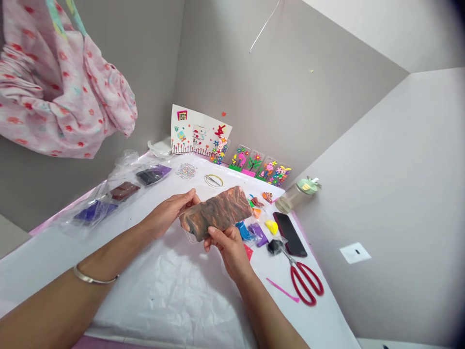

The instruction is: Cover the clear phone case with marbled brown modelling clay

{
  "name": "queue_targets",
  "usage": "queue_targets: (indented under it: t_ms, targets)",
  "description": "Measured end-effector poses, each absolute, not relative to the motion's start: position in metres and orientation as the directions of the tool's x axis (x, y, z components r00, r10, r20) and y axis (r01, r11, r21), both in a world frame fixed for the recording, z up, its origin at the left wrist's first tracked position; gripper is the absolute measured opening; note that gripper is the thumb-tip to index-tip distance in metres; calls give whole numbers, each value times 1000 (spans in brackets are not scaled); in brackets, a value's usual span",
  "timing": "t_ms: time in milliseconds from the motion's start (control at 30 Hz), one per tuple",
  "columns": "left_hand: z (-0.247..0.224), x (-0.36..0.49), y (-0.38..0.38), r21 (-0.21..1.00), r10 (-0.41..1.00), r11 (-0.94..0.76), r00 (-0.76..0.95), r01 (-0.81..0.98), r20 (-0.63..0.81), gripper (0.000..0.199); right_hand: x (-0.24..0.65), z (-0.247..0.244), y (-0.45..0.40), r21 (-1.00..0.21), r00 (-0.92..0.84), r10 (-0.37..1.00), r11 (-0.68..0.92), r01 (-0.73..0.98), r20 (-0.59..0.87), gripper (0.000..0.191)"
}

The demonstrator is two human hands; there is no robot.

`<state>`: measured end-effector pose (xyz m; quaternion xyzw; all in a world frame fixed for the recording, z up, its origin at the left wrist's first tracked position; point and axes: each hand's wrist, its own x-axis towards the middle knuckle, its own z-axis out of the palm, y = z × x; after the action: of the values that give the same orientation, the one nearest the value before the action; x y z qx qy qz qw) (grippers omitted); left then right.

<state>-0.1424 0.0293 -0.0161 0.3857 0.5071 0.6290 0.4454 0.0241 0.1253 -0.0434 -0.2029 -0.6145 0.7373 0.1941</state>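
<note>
A flat rectangular panel (221,209), covered in marbled brown, black and orange like swirled clay, is held tilted above the table. A clear edge like that of a phone case shows at its lower left. My left hand (174,208) grips the panel's left end, its fingers partly hidden behind it. With the thumb on the front face, my right hand (228,245) pinches the lower edge. Just right of it lie packets of blue clay (244,231), purple clay (258,233) and black clay (276,246), plus a yellow lump (271,227).
Red-handled scissors (307,281), a pink stick (282,290) and a dark phone (289,233) lie on the right. A bottle (290,198) stands behind them. Bagged clay (125,190) lies left; beads (186,170) and decorated clear cases (254,161) are at the back. White paper (163,300) covers the table.
</note>
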Motion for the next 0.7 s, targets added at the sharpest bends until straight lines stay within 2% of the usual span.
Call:
queue_targets:
  t_ms: [233, 533, 700]
  targets:
    - [-15, -141, 30, 970, 958, -25, -283, -243, -47, 36, 23, -43, 124, -985, -841, 537, -171, -30, -68, 33]
    - [-20, -145, 34, 998, 937, -20, -349, -62, -2, 35, 23, -47, 126, -983, -843, 532, -184, -15, -87, 32]
    - [-20, -143, 33, 996, 946, -49, -324, -70, 24, 42, 23, -45, 124, -985, -834, 548, -168, -32, -66, 34]
